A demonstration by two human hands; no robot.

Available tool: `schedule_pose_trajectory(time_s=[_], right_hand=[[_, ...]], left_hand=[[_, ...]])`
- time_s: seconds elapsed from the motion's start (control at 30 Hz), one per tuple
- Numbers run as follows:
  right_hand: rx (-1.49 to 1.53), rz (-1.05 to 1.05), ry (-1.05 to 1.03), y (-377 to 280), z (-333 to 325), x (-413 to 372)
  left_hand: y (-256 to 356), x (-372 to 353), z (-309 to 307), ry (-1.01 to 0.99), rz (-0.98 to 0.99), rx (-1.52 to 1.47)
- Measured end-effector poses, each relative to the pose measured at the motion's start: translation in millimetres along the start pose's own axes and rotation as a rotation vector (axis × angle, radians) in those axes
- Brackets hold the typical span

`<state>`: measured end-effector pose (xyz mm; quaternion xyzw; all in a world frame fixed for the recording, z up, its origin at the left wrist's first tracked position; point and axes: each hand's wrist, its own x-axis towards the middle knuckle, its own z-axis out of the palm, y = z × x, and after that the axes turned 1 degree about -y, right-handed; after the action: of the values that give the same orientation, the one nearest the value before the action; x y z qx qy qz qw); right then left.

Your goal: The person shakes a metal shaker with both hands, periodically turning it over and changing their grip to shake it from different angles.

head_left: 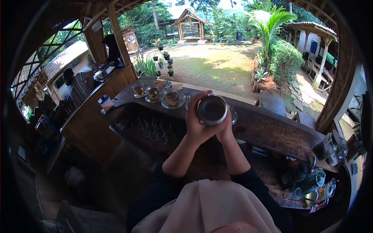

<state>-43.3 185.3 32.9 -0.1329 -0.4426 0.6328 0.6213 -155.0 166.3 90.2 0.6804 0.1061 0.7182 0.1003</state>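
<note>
Both my hands are wrapped round a round container (212, 108) with a silvery rim and a dark inside, held up over the wooden counter. My left hand (194, 125) grips its left side, with fingers reaching round the far edge. My right hand (224, 130) closes on the lower right side. Just left of my hands, glass cups of brown liquid stand on saucers: a near cup (171, 97), a middle cup (154, 93) and a far cup (138, 89). Another saucer (234, 115) shows partly behind my right hand. What the container holds cannot be made out.
Several clear glasses (153, 130) sit on the lower shelf at left. A lidded tumbler (105, 102) stands at the counter's left end. Glass jars (333, 148) and a yellowish jar (316, 196) are at right. A person in stripes (79, 87) is at the left counter.
</note>
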Motion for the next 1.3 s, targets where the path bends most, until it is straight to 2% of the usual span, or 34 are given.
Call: schedule_pose_trajectory(time_s=[0.03, 0.07, 0.1, 0.17, 0.2, 0.23, 0.27, 0.3, 0.33, 0.37, 0.4, 0.43, 0.47, 0.5, 0.57, 0.6, 0.63, 0.7, 0.73, 0.77, 0.8, 0.83, 0.87, 0.9, 0.97, 1.0, 1.03, 1.07, 1.1, 1.13, 1.17, 1.23, 1.27, 1.3], right_hand=[[-0.086, -0.042, 0.086, -0.3, 3.5, -2.2], [-0.127, -0.133, 0.082, 6.4, 5.1, -4.3], [-0.127, -0.201, 0.016, -1.5, 22.6, -14.6], [-0.440, -0.339, 0.079, -13.6, 47.4, -34.5], [-0.518, -0.627, -0.091, -24.7, 60.9, -40.3], [-0.591, -0.914, -0.266, -31.7, 70.0, -44.2], [-0.636, -1.030, -0.251, -31.8, 73.3, -43.5], [-0.634, -1.026, -0.248, -31.3, 70.0, -43.7], [-0.682, -0.726, -0.087, -27.4, 62.8, -43.5], [-0.719, -0.422, 0.065, -22.2, 52.8, -40.5], [-0.415, -0.311, -0.022, -11.1, 32.6, -25.2], [-0.172, -0.079, -0.111, -9.9, 19.3, -13.1], [-0.183, -0.043, -0.093, -12.4, 19.5, -18.2], [-0.199, -0.014, -0.082, -15.5, 21.2, -19.2], [-0.316, -0.184, -0.054, -13.3, 42.4, -30.5], [-0.610, -0.441, -0.153, -20.2, 51.5, -39.9], [-0.837, -0.710, -0.303, -37.3, 64.9, -48.1], [-0.659, -0.938, -0.483, -35.9, 87.0, -57.8], [-0.649, -0.905, -0.462, -34.8, 84.1, -55.2], [-0.636, -0.866, -0.443, -31.6, 78.3, -52.0], [-0.609, -0.574, -0.313, -23.1, 68.9, -48.9], [-0.434, -0.247, -0.206, -6.6, 57.5, -34.8], [0.222, 0.104, -0.270, 30.6, 30.3, -23.0], [0.419, 0.203, -0.273, 12.9, 38.2, -16.4], [0.268, 0.117, -0.223, 29.3, 39.6, -16.4], [0.255, 0.103, -0.287, 41.1, 43.9, -24.4], [0.251, 0.101, -0.338, 52.6, 47.7, -35.1], [-0.045, -0.110, -0.444, 25.9, 69.8, -45.5], [-0.553, -0.479, -0.431, 7.9, 86.6, -42.5], [-0.438, -0.630, -0.513, 1.4, 101.8, -43.9], [-0.317, -0.781, -0.591, 0.2, 111.4, -42.9], [-0.397, -0.765, -0.560, 8.7, 103.6, -26.6], [-0.556, -0.703, -0.509, 11.7, 96.8, -11.7], [-0.602, -0.426, -0.400, 5.6, 113.2, -15.9]], left_hand=[[-3.1, 3.2, 3.7, -0.053, -0.216, -0.112], [2.9, 0.2, 5.4, 0.038, -0.116, -0.164], [15.6, 1.7, -1.9, 0.071, 0.118, -0.093], [65.2, -2.6, -18.0, 0.088, 0.462, -0.231], [83.3, -3.3, -20.4, 0.092, 0.633, -0.357], [88.6, -9.5, -18.5, 0.090, 0.633, -0.358], [95.9, -11.9, -13.6, 0.281, 0.743, -0.546], [103.1, -12.5, -8.3, 0.477, 0.844, -0.730], [95.5, -3.9, 0.0, 0.449, 0.721, -0.424], [73.1, -13.0, -15.5, 0.253, 0.440, -0.216], [37.4, -19.1, -22.3, 0.167, 0.314, 0.009], [25.3, -5.4, -1.1, 0.200, 0.072, 0.050], [31.0, 2.8, 2.8, 0.199, -0.346, 0.002], [33.7, 2.6, 1.7, 0.202, -0.336, 0.006], [41.9, -6.3, -4.3, 0.380, 0.241, -0.073], [99.1, -21.5, -57.4, -0.065, 0.228, 0.532], [103.8, -8.7, -21.2, 0.248, 0.611, -0.132], [123.8, -41.0, -43.4, 0.124, 0.965, -0.491], [125.5, -39.6, -35.7, 0.120, 0.963, -0.478], [125.3, -39.7, -22.9, 0.227, 0.811, -0.205], [123.5, -34.5, -16.4, 0.332, 0.653, 0.066], [92.2, -14.4, -19.6, 0.113, 0.700, 0.107], [64.9, -19.8, -19.1, 0.096, 0.393, 0.221], [54.9, -22.5, -16.6, 0.081, 0.080, 0.327], [57.8, -24.8, -28.4, 0.064, 0.134, 0.311], [62.2, -20.8, -33.4, 0.046, 0.187, 0.284], [81.2, -19.9, -38.6, 0.115, 0.363, 0.280], [115.6, -18.6, -47.7, 0.007, 0.506, 0.253], [133.1, -28.9, -41.3, 0.169, 0.656, 0.141], [140.0, -35.7, -35.1, 0.331, 0.804, 0.025], [136.0, -35.4, -35.3, 0.329, 0.805, 0.029], [125.5, -36.0, -39.7, 0.461, 0.838, -0.190], [116.7, -28.1, -49.0, 0.378, 0.675, 0.139], [97.0, -32.2, -75.5, 0.164, 0.408, 0.466]])
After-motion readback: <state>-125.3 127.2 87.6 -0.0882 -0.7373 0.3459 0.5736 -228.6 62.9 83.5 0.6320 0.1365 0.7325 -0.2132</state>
